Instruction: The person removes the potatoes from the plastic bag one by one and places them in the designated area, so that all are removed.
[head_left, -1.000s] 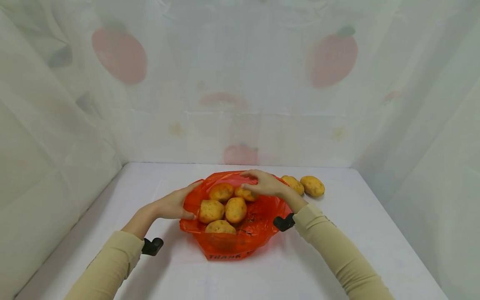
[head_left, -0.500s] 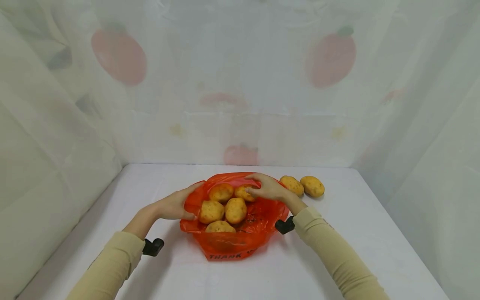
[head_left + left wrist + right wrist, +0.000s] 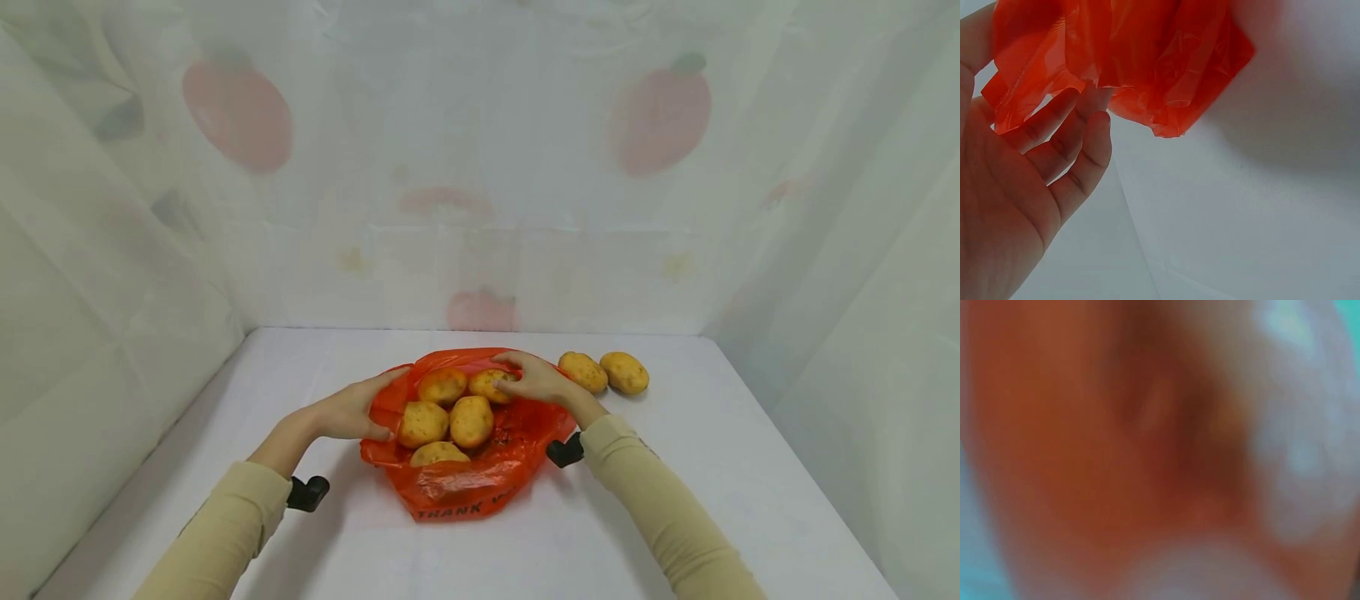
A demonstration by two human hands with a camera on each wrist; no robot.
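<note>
Red plastic bag (image 3: 459, 486) sits toward the back of the white table (image 3: 750, 467), mouth gaping, five potatoes (image 3: 472, 422) bunched inside, mostly left. Left hand (image 3: 352, 410) is pretty wide at the left rim, fingers loosely bent against the plastic. Right hand (image 3: 538, 379) arches over the right-rear potato in there; can't tell if it's gripping, wrist cam's a blur. Two loose potatoes (image 3: 625, 372) lie near the bag's right rear. Back edge is close; way more tabletop stretches forward and sideways.
</note>
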